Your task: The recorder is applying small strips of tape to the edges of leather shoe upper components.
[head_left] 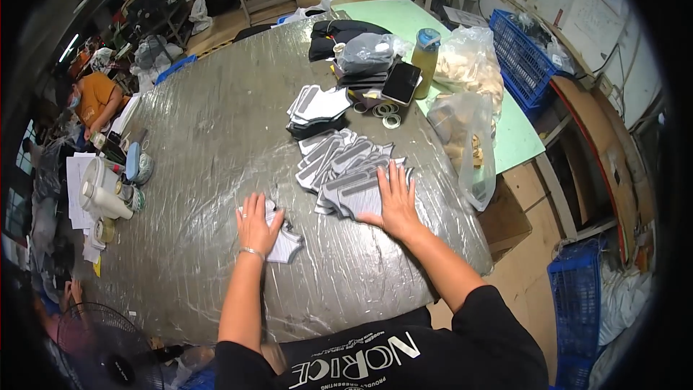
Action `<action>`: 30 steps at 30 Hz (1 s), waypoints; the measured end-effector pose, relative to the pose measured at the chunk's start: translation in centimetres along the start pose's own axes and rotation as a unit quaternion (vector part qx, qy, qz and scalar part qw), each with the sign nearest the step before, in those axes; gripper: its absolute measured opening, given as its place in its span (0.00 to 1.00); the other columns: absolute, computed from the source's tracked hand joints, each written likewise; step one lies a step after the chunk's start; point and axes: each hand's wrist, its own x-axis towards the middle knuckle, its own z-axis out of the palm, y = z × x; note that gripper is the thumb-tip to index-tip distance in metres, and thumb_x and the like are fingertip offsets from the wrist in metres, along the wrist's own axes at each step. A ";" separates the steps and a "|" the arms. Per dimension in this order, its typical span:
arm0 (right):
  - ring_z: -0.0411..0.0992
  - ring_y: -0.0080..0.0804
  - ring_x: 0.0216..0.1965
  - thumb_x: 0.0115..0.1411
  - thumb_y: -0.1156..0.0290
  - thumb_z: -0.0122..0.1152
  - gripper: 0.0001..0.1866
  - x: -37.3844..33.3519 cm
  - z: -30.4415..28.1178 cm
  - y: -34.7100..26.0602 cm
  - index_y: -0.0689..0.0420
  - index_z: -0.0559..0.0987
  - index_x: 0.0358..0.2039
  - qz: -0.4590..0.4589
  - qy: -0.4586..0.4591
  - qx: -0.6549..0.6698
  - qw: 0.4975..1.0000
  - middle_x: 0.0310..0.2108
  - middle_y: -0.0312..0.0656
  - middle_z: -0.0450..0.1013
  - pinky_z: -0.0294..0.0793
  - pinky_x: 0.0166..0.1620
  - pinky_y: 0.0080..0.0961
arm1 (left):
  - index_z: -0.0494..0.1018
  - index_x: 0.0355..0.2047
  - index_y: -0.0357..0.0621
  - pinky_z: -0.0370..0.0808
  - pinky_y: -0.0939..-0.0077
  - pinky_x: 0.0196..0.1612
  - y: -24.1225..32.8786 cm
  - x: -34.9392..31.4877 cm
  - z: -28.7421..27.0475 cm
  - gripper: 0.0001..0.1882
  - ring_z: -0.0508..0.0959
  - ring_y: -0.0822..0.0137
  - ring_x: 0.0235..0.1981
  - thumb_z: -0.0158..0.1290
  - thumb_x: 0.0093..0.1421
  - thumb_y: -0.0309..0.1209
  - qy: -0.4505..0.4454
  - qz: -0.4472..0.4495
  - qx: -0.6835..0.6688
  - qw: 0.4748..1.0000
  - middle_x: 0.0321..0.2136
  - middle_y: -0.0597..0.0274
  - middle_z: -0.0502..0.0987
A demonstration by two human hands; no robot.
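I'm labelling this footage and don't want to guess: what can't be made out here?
Head view: part of the grey cut-out, covered by the left hand.
Head view: the number of pieces in the fanned grey pile, hidden by overlap and partly by the right hand.
Head view: the electric fan's lower part, cut off by the bottom edge.

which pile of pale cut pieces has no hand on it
The white-topped stack, farthest of the three; the left hand and right hand touch the grey piles.
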 end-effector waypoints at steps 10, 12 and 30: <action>0.48 0.54 0.68 0.57 0.66 0.61 0.35 -4.1 -3.3 -8.0 0.63 0.61 0.63 -0.135 -0.069 0.127 0.980 0.68 0.55 0.49 0.45 0.65 0.56 | 0.50 0.66 0.34 0.46 0.49 0.67 -0.2 -4.2 -2.2 0.34 0.52 0.46 0.67 0.46 0.64 0.39 0.109 -0.024 -0.144 0.983 0.65 0.41 0.55; 0.50 0.53 0.67 0.57 0.66 0.61 0.34 -3.5 -1.7 -11.1 0.63 0.61 0.61 -0.195 -0.152 0.158 0.956 0.66 0.55 0.52 0.50 0.65 0.52 | 0.52 0.64 0.31 0.51 0.56 0.67 -2.1 -4.4 -2.3 0.31 0.55 0.44 0.66 0.45 0.66 0.35 0.147 -0.033 -0.201 0.968 0.64 0.38 0.56; 0.64 0.50 0.59 0.57 0.69 0.60 0.23 -1.4 -1.9 -13.0 0.62 0.72 0.53 -0.248 -0.083 0.224 0.939 0.59 0.52 0.65 0.63 0.59 0.43 | 0.55 0.62 0.30 0.54 0.54 0.65 -4.0 -7.9 -1.7 0.31 0.59 0.41 0.63 0.49 0.61 0.29 0.125 -0.044 -0.197 0.972 0.62 0.36 0.59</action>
